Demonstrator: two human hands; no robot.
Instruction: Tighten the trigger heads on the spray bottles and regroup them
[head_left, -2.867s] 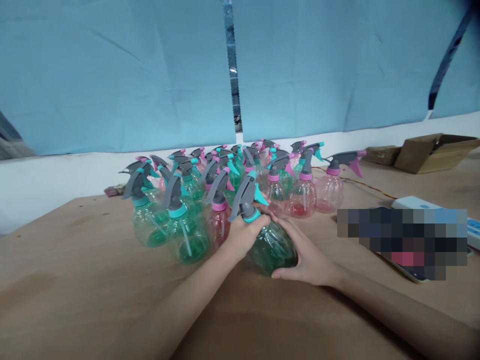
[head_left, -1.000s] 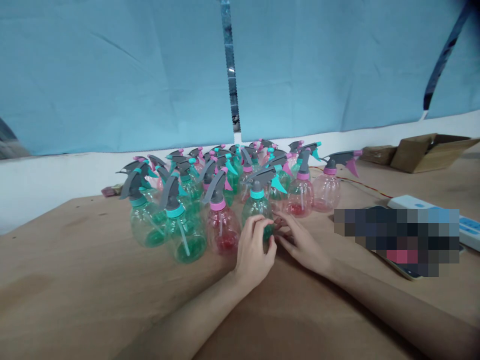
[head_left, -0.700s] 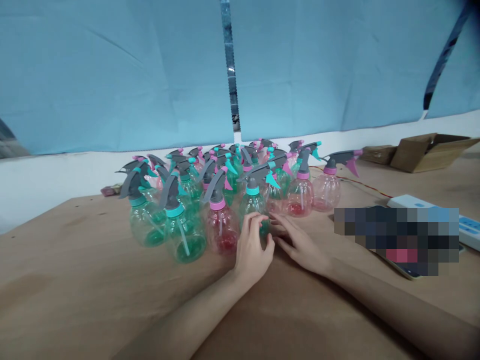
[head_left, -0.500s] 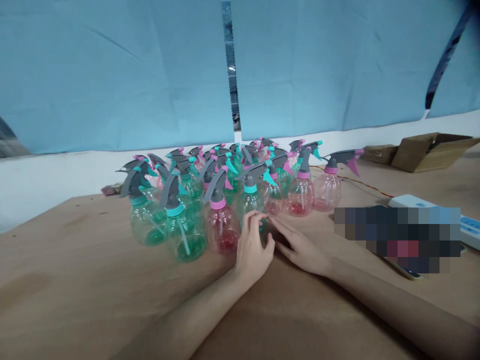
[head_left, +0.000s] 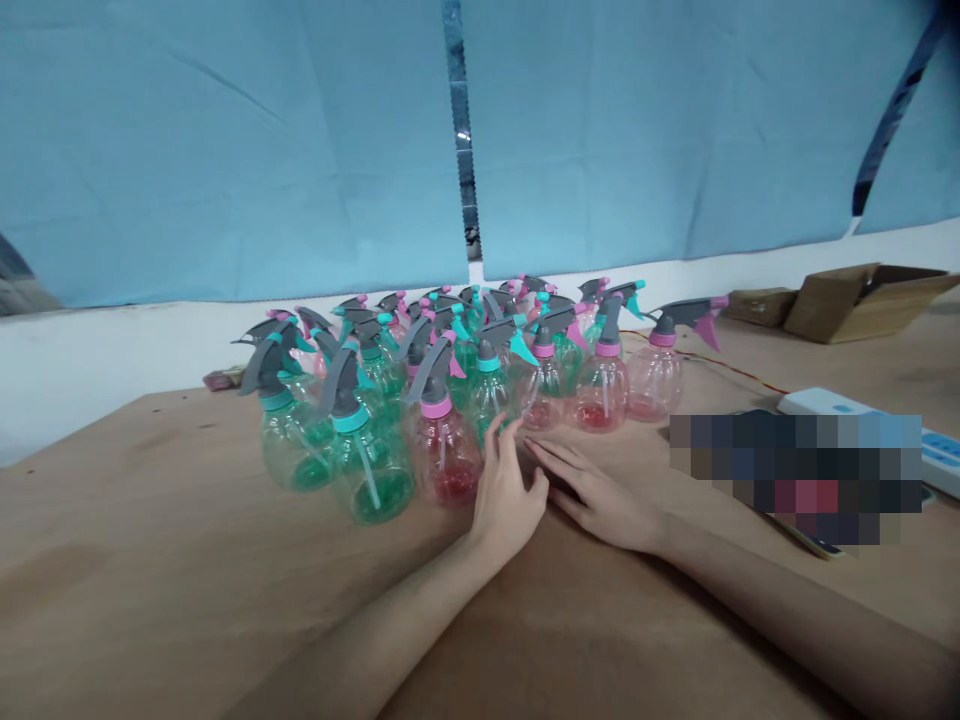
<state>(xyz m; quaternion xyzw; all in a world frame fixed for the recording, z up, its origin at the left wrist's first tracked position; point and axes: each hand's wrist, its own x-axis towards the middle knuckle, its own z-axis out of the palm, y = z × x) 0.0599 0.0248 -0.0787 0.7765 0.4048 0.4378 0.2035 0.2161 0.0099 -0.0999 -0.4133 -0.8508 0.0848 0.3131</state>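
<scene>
- So the green bottle [head_left: 491, 398] right ahead of the hands is upright on the bench [head_left: 187, 600], in the front part of the bunch, between the pink bottle [head_left: 448, 465] and the clear-pink one [head_left: 541, 395] on its right.
- Left hand [head_left: 510, 500]: loosely curled, fingers up, thumb well apart. It covers the bottom of that bottle from here, but it isn't wrapped round anything. Whether the fingertips touch the plastic, can't tell.
- Right hand [head_left: 611, 505]: low over the wood, fingers stretched out towards the left hand, nothing gripped.
- Progress, as I read it: setting this one down looks pretty much done, since it stands straight in among its neighbours with its sprayer [head_left: 504, 332] on. What's left for it seems to be just getting the hands away.
- Rest of the bunch: every top I can make out has its sprayer fitted, including the two front green bottles [head_left: 375, 480] [head_left: 296, 450]. Back rows overlap too much to check or count.
- Off to the right: a power strip [head_left: 814, 402] and an open box [head_left: 847, 310]. Can't see what's in the box, so no idea how many bottles remain.
</scene>
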